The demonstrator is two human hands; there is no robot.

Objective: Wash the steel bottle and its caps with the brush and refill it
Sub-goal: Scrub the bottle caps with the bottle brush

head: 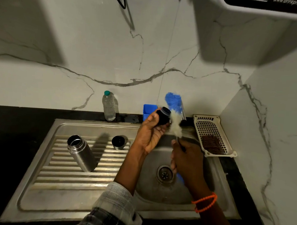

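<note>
Left hand raised, fingers curled in a grip; right hand, blurred, seemingly closed in a grip.

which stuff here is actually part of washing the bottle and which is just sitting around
In use: black cap in left hand; brush in right hand; steel bottle and second cap on drainboard.
Lying about: plastic bottle, blue box, basket.

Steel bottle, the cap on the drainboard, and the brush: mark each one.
steel bottle [81, 154], head view, middle of its body.
cap on the drainboard [118, 142], head view, its dark top.
brush [176, 123], head view, its white bristles.
</note>
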